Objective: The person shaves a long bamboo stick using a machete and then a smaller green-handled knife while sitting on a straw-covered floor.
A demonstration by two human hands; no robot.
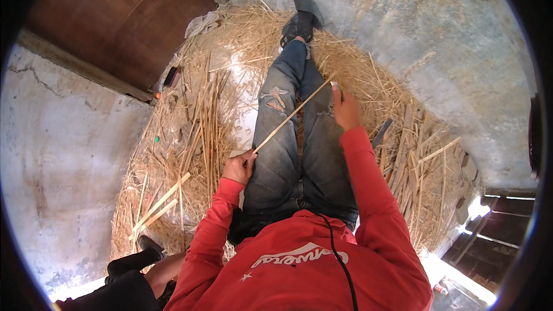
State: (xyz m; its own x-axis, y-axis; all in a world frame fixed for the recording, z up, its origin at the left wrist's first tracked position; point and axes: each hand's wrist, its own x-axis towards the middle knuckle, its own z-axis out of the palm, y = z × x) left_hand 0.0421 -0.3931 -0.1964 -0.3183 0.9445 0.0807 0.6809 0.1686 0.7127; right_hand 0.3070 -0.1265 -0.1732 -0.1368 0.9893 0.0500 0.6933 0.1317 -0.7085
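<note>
A long, thin pale bamboo strip (292, 114) slants across my legs, rising from lower left to upper right. Its lower end is pinched in the closed fingers of my left hand (238, 167), beside my left thigh. Over my other thigh, near the strip's far end, my right hand (347, 109) is closed around something small. A pale bit and a dark edge show at its fingertips, too little to tell the kind. My legs in worn blue jeans (276, 132) stretch out under the strip.
Shavings (368, 72) and loose strips cover the floor on both sides. Split pieces (161, 204) lie at the left, and a stack of slats (406, 150) at the right. Walls (438, 34) close in the corner. Another person's leg (164, 270) reaches in at lower left.
</note>
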